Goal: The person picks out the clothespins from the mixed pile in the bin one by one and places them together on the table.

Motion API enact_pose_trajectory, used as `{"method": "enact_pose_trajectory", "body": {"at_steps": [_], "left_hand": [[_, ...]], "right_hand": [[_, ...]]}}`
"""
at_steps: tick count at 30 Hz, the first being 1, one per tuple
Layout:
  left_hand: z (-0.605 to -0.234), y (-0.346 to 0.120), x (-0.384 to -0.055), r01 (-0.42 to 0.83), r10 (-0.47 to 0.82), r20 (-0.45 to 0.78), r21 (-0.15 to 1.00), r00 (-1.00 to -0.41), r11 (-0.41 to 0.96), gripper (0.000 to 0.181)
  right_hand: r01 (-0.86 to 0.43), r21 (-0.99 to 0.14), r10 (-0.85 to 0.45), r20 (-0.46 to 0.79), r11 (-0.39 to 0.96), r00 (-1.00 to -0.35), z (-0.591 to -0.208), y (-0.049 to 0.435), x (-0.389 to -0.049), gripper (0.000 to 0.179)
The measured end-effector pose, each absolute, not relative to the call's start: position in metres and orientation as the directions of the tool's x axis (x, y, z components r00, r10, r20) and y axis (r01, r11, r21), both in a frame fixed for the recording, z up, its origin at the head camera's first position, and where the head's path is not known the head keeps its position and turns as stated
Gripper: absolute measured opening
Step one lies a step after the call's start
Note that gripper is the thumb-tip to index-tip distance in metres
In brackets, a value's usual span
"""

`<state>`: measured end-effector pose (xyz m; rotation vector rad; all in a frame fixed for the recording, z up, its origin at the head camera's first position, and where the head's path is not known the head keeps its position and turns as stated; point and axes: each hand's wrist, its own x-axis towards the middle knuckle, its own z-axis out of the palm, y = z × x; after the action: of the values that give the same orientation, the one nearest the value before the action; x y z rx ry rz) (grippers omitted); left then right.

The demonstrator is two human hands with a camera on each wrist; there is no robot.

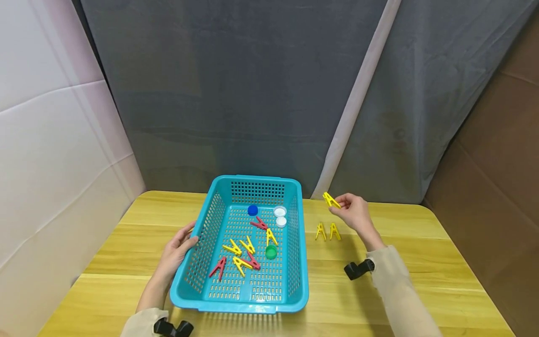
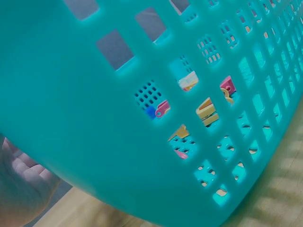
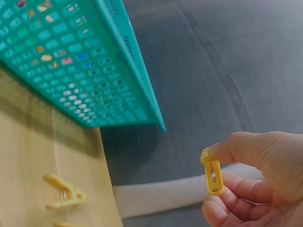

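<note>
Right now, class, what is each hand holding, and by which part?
The left hand holds the basket by its left side. The right hand pinches a yellow peg, seemingly by its spread legs.

Yellow A-shaped clothespin (image 1: 332, 200) in the fingers (image 3: 253, 189) of the right hand (image 1: 353, 215), slotted turquoise basket (image 1: 236, 306) in the left hand (image 1: 174, 252)

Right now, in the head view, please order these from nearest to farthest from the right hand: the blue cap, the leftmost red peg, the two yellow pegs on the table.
From the right hand:
1. Two yellow pegs, on the table right of the basket.
2. Blue cap, inside, at the far end.
3. Leftmost red peg, inside, lower left.
</note>
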<state>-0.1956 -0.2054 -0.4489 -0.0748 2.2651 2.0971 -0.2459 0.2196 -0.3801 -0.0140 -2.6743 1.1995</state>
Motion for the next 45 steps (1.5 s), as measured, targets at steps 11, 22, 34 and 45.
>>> {"method": "enact_pose_trajectory", "body": {"at_steps": [11, 22, 34, 45], "left_hand": [[-0.451, -0.206, -0.196, -0.056, 0.003, -0.056, 0.996, -0.998, 0.076, 0.052], [-0.448, -0.206, -0.195, -0.077, 0.015, -0.078, 0.994, -0.997, 0.072, 0.053], [-0.449, -0.206, -0.195, -0.064, 0.020, -0.065, 0.995, -0.998, 0.073, 0.053], [-0.448, -0.206, -0.195, -0.063, 0.017, -0.064, 0.995, -0.998, 0.075, 0.053]], "right_hand": [[-0.014, -0.723, 0.159, 0.171, 0.690, -0.972, -0.395, 0.242, -0.240, 0.025], [0.003, -0.714, 0.186, 0.178, 0.700, -0.966, -0.415, 0.256, -0.234, 0.023], [0.063, -0.717, 0.236, 0.143, 0.694, -0.961, -0.441, 0.266, -0.232, 0.023], [0.157, -0.740, 0.301, 0.063, 0.654, -0.952, -0.465, 0.270, -0.232, 0.025]]}}
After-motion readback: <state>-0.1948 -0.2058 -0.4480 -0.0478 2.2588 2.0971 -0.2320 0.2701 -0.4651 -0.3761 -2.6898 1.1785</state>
